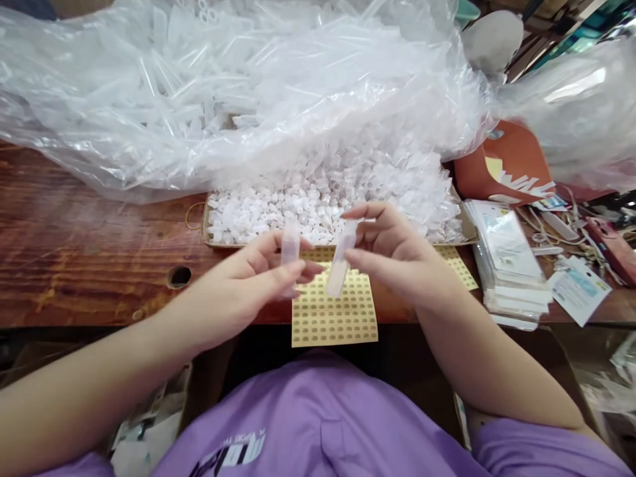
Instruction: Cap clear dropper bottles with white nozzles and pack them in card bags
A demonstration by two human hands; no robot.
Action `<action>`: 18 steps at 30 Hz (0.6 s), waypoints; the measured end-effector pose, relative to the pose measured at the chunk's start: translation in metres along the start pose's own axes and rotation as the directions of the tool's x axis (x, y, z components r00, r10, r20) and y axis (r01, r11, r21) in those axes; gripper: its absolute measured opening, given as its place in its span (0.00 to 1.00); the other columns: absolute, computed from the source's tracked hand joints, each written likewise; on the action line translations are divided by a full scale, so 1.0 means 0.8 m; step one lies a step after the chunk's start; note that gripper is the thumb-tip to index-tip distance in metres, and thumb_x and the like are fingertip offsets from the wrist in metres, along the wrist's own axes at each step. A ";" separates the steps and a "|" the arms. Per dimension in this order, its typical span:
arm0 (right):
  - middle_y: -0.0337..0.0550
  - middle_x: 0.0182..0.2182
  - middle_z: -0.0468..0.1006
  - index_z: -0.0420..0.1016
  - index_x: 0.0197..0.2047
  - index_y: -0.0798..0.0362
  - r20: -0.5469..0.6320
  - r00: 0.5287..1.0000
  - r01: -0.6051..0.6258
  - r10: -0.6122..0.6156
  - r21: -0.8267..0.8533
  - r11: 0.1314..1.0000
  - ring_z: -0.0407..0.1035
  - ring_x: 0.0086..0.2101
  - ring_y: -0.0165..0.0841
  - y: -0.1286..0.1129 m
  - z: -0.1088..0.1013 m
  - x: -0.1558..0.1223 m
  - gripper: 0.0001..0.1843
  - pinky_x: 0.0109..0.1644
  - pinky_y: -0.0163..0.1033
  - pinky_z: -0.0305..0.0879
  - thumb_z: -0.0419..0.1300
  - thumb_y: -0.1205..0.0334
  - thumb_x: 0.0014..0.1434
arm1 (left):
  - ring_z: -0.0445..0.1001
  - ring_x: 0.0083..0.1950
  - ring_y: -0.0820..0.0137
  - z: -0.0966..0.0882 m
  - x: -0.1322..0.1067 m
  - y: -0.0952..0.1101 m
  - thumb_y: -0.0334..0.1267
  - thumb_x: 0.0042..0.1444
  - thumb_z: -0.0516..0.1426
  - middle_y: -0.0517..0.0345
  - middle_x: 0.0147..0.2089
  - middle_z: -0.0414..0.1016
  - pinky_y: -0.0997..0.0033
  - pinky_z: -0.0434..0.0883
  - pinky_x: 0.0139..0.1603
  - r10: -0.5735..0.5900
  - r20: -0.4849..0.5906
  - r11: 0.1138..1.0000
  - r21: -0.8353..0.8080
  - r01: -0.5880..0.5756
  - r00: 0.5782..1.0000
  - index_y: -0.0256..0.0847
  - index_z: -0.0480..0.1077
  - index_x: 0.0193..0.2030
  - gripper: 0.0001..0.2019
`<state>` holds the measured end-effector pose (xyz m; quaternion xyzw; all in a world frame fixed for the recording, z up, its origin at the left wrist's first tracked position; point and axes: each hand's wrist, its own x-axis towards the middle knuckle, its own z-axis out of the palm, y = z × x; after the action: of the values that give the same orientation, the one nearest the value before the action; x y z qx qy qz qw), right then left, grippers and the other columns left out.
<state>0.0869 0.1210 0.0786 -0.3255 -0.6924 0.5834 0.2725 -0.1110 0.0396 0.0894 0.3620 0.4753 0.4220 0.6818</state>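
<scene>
Between the thumb and fingers of my left hand (258, 271) is a translucent plastic tube (290, 248), held nearly upright and a little blurred. My right hand (392, 248) pinches a second translucent tube (338, 268), tilted with its lower end to the left. The two tubes are apart. Below them a yellow sheet of small oval stickers (334, 318) hangs partly over the table's front edge. Just beyond my hands, a shallow cardboard tray (238, 246) holds a heap of small clear plastic pieces (293, 205).
A big clear bag (199, 146) of plastic tubes lies behind the tray. To the right are an orange container (501, 159), stacked packaged cards (511, 258), a loose card (581, 288) and a red phone-like object (613, 245). The wooden table (99, 265) has a round hole at left.
</scene>
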 end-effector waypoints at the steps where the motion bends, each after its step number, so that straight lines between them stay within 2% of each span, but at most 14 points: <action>1: 0.36 0.31 0.69 0.59 0.50 0.47 0.053 0.999 0.001 -0.001 -0.007 1.000 0.68 0.31 0.28 0.001 0.011 -0.006 0.18 0.34 0.35 0.66 0.58 0.62 0.58 | 0.76 0.40 0.71 0.003 -0.003 -0.016 0.42 0.55 0.63 0.58 0.42 0.78 0.72 0.72 0.42 -0.069 0.031 0.989 -0.127 0.072 0.997 0.42 0.68 0.46 0.14; 3: 0.36 0.31 0.69 0.60 0.51 0.49 0.111 0.994 0.016 -0.007 -0.087 0.996 0.67 0.30 0.28 0.004 0.029 -0.015 0.18 0.33 0.35 0.65 0.59 0.60 0.59 | 0.76 0.40 0.73 0.005 -0.007 -0.040 0.40 0.52 0.66 0.59 0.41 0.78 0.75 0.72 0.41 -0.142 0.082 0.946 -0.281 0.160 0.986 0.41 0.70 0.47 0.17; 6: 0.38 0.30 0.71 0.64 0.53 0.52 0.168 0.985 0.017 0.033 -0.286 0.958 0.66 0.29 0.28 0.004 0.042 -0.017 0.20 0.32 0.35 0.64 0.59 0.55 0.60 | 0.75 0.38 0.76 0.002 -0.012 -0.063 0.36 0.49 0.68 0.58 0.37 0.77 0.79 0.71 0.40 -0.128 0.163 0.900 -0.395 0.183 0.978 0.36 0.72 0.41 0.14; 8: 0.41 0.33 0.74 0.67 0.53 0.53 0.204 0.977 0.027 0.063 -0.411 0.911 0.69 0.32 0.30 0.000 0.045 -0.006 0.19 0.34 0.36 0.64 0.56 0.53 0.62 | 0.75 0.34 0.76 -0.001 -0.017 -0.071 0.35 0.49 0.68 0.58 0.34 0.76 0.79 0.72 0.38 -0.122 0.164 0.867 -0.462 0.186 0.979 0.34 0.73 0.38 0.12; 10: 0.45 0.38 0.76 0.70 0.51 0.54 0.183 0.982 0.066 0.041 -0.545 0.836 0.70 0.37 0.33 -0.006 0.045 0.018 0.16 0.38 0.38 0.65 0.53 0.55 0.64 | 0.75 0.31 0.75 -0.003 -0.021 -0.074 0.35 0.48 0.68 0.59 0.31 0.75 0.78 0.74 0.34 -0.143 0.110 0.829 -0.529 0.180 0.984 0.34 0.73 0.39 0.13; 11: 0.46 0.40 0.77 0.72 0.49 0.55 0.157 0.987 0.084 0.020 -0.623 0.778 0.70 0.39 0.34 -0.009 0.045 0.033 0.15 0.41 0.39 0.64 0.51 0.58 0.65 | 0.75 0.30 0.75 -0.004 -0.023 -0.075 0.34 0.48 0.68 0.59 0.30 0.74 0.78 0.74 0.31 -0.154 0.080 0.815 -0.554 0.173 0.985 0.34 0.73 0.40 0.13; 13: 0.49 0.43 0.76 0.74 0.47 0.56 0.126 0.992 0.110 -0.017 -0.787 0.607 0.70 0.43 0.37 -0.015 0.047 0.066 0.13 0.44 0.40 0.63 0.51 0.65 0.64 | 0.73 0.26 0.75 -0.006 -0.027 -0.073 0.32 0.48 0.67 0.61 0.27 0.72 0.79 0.72 0.24 -0.165 0.036 0.794 -0.587 0.154 0.986 0.34 0.73 0.41 0.14; 15: 0.50 0.47 0.75 0.74 0.49 0.56 0.188 0.982 0.173 -0.007 -0.887 0.428 0.69 0.46 0.39 -0.018 0.052 0.096 0.14 0.46 0.41 0.62 0.53 0.67 0.63 | 0.69 0.22 0.76 -0.009 -0.031 -0.071 0.32 0.47 0.67 0.62 0.24 0.70 0.82 0.67 0.18 -0.160 0.020 0.774 -0.618 0.138 0.987 0.33 0.73 0.39 0.12; 18: 0.54 0.50 0.74 0.73 0.52 0.57 0.280 0.956 0.257 0.088 -0.943 0.209 0.69 0.48 0.43 -0.017 0.065 0.124 0.16 0.45 0.42 0.63 0.53 0.69 0.62 | 0.66 0.19 0.79 -0.012 -0.037 -0.070 0.34 0.46 0.68 0.63 0.22 0.67 0.85 0.61 0.16 -0.175 0.042 0.738 -0.656 0.159 0.984 0.34 0.72 0.35 0.12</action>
<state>-0.0176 0.1629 0.0827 -0.3011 -0.9508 0.0425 -0.0587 -0.1127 -0.0080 0.0468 0.0506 0.3352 0.5031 0.7950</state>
